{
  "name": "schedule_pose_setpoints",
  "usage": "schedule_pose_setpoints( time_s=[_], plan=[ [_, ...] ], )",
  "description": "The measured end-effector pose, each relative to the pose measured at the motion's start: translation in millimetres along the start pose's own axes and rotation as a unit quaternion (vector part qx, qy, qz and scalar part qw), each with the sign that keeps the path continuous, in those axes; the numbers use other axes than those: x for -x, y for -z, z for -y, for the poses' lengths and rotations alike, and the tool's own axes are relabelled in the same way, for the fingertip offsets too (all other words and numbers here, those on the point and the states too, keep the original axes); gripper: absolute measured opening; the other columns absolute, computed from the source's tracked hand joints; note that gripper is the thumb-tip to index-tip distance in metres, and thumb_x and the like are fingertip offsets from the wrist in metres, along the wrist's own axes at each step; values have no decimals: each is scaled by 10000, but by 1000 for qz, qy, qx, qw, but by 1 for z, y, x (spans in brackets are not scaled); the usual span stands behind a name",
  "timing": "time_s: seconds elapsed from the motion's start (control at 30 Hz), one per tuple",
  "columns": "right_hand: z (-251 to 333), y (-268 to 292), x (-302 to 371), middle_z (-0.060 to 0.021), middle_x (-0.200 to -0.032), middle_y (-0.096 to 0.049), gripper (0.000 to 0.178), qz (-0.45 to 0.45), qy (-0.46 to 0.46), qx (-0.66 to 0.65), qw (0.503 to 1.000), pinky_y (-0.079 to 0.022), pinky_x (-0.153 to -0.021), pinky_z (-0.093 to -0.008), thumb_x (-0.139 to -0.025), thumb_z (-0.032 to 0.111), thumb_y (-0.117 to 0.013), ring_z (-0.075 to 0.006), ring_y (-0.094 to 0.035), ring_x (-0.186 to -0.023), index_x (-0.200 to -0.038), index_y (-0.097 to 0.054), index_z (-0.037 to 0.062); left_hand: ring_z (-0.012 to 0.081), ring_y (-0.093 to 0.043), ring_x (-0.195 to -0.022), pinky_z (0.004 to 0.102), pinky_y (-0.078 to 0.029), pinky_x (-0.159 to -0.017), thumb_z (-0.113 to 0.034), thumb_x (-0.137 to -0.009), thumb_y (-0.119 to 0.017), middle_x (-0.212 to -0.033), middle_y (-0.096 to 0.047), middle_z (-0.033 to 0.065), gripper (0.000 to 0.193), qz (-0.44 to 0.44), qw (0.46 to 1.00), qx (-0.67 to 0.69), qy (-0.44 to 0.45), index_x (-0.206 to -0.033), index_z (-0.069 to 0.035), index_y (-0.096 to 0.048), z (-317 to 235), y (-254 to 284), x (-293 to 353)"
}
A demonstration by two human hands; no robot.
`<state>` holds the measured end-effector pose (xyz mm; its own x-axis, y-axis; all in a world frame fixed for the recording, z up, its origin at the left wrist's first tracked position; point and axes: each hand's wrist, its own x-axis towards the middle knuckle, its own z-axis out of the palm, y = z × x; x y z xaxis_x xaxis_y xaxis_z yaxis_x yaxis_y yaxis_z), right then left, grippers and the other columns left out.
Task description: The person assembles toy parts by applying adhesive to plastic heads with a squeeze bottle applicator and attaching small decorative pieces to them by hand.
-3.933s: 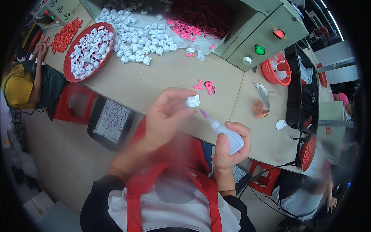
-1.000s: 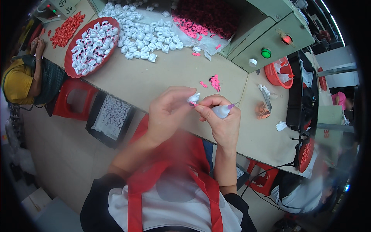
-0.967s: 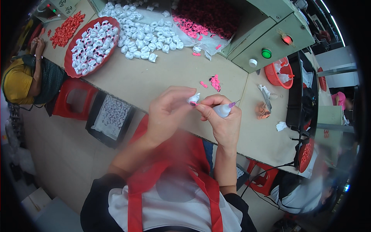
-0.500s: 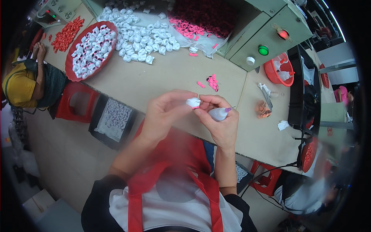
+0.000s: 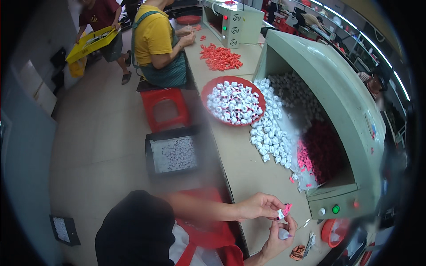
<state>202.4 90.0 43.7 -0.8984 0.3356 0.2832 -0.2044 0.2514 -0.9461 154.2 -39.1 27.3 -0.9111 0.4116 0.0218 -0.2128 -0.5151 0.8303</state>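
Observation:
My left hand (image 5: 261, 206) pinches a small white moulded piece (image 5: 280, 214) between thumb and fingertips over the worktable. Close below it, my right hand (image 5: 274, 243) is wrapped round a small squeeze bottle (image 5: 283, 234) with a purple tip. The right fingertips come up beside the white piece; whether they touch it I cannot tell. Right behind the fingertips show small pink pieces (image 5: 288, 207), partly hidden. Farther off lies a heap of loose white pieces (image 5: 268, 141), next to a red bowl (image 5: 205, 98) full of white pieces with dark and pink parts.
A green machine (image 5: 346, 84) with an open mouth stands over white and pink pieces. Beyond the bowl lie orange-red pieces (image 5: 220, 58). A seated co-worker (image 5: 155, 42) in yellow and a person carrying a yellow tray (image 5: 92, 43) are at the upper left. A red stool (image 5: 165, 108) stands beside the table.
The view has swung to the left, so the hands now appear lower and farther right. The white piece and the bottle stay in my hands. A person with a yellow tray has come into view.

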Motion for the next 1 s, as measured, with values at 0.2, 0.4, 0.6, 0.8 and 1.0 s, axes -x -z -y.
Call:
schedule_pose_setpoints(
  time_s=[0.2, 0.4, 0.6, 0.8, 1.0],
  plan=[
    [-1, 2, -7, -144, -870, -588, 192, 57, 201, 91, 974, -481, -624, -290, -731, -104, -631, -226, -566, -719, -911, -627, -35, 103, -595, -703, 243, -493, -645, -67, -820, -602, -822, -618, 78, 263, 51, 998, -9, 32, -1056, 6, -511, -18, 4, 0],
    [-13, 4, -2, -143, -866, -587, 127, 28, 23, -87, 996, -465, -601, -286, -743, -79, -621, -198, -550, -669, -862, -588, -50, 111, -624, -779, 260, -487, -660, -123, -842, -602, -826, -638, 74, 202, 149, 985, -91, -17, -991, -4, -537, -27, 13, 5],
    [-20, 7, 1, -233, -968, -582, 133, 41, -122, -165, 978, -470, -648, -307, -805, -20, -557, -246, -581, -783, -927, -517, -54, 114, -628, -668, 255, -485, -615, -146, -840, -610, -740, -636, 53, 199, 123, 990, -72, 11, -972, -14, -540, -33, 7, 10],
    [-9, 1, 0, -342, -1224, -428, 233, 79, -123, -163, 976, -448, -846, -353, -821, 25, -558, -354, -441, -1171, -1021, -489, -71, 132, -632, -606, 229, -512, -508, 14, -770, -613, -687, -601, 87, 170, 63, 997, -47, -8, -908, 48, -518, -37, 4, 17],
    [-16, -18, 8, -85, -855, -537, 152, -43, -127, -213, 968, -458, -645, -267, -761, 43, -609, -155, -537, -719, -879, -532, -13, 121, -635, -696, 241, -502, -611, -72, -815, -619, -789, -636, 81, 184, 99, 992, -72, 13, -967, 4, -550, -31, 15, 13]
  ],
)
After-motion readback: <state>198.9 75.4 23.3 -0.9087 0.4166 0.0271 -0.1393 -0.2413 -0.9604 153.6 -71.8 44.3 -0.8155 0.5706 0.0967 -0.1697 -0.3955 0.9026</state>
